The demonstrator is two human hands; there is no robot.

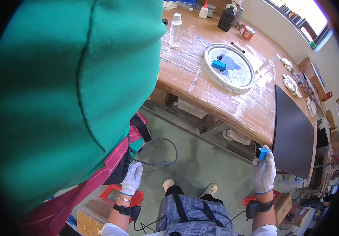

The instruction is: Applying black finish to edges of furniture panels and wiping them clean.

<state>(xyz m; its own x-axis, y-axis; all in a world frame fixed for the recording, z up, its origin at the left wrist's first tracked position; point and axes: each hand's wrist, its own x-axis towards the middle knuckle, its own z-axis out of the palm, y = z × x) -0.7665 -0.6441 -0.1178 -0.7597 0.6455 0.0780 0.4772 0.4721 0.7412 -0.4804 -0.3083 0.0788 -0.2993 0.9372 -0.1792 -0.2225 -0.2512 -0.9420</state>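
My right hand [264, 175], in a white knit glove, closes around a small bright blue block [263, 154] beside the table's front edge. Just past it, a large dark curved panel [293, 131] lies on the table's right end. My left hand [131, 179], also gloved, hangs low over the floor near the other person's dark waist bag; its fingers are loosely extended and no object shows in them. On the table stands a round white pan [238, 89] smeared with dark paste, and a second blue block [218, 65] rests in it.
A person in a green top [118, 70] fills the left side, close to me. The plastic-covered wooden table [224, 104] bears a clear bottle [175, 31], a black bottle [226, 19], a red tin [249, 33] and white rags [292, 85]. A cable loop [176, 151] dangles near my left hand.
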